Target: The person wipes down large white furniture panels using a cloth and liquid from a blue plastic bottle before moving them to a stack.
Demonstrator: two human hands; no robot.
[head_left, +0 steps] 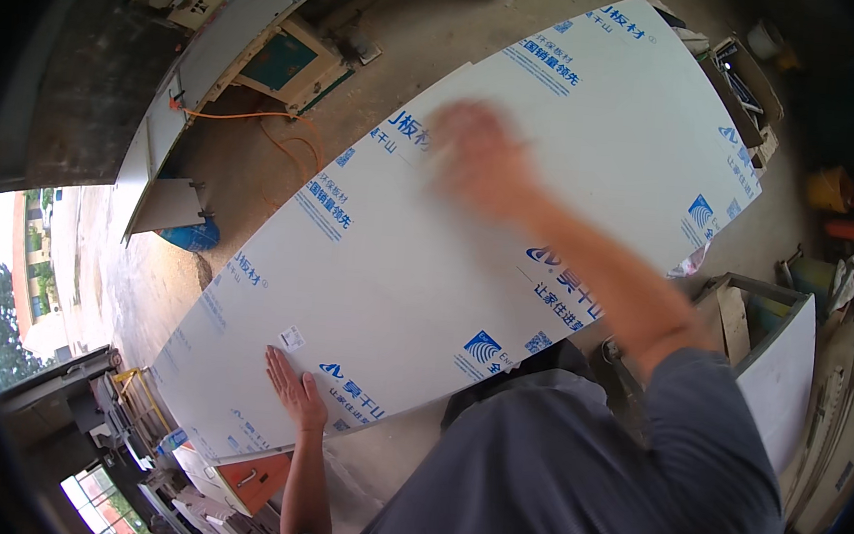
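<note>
A large white board (415, 296) with blue printing lies flat in front of me, stretching from the lower left to the upper right. My left hand (295, 394) rests on its near left part, palm down with fingers stretched out. Just beyond those fingertips is a small white label (291, 338). My right hand (480, 161) is over the middle of the board towards its far edge, smeared by motion. Its fingers are too blurred to read, and whether it touches the surface or holds anything cannot be made out.
An open-topped box (790, 366) holding offcuts stands on the right. A cardboard box (747, 91) of scraps sits beyond the board's far right end. Orange cord (258, 116) trails over the floor at left, near a blue bag (194, 236). An orange panel (255, 481) is at lower left.
</note>
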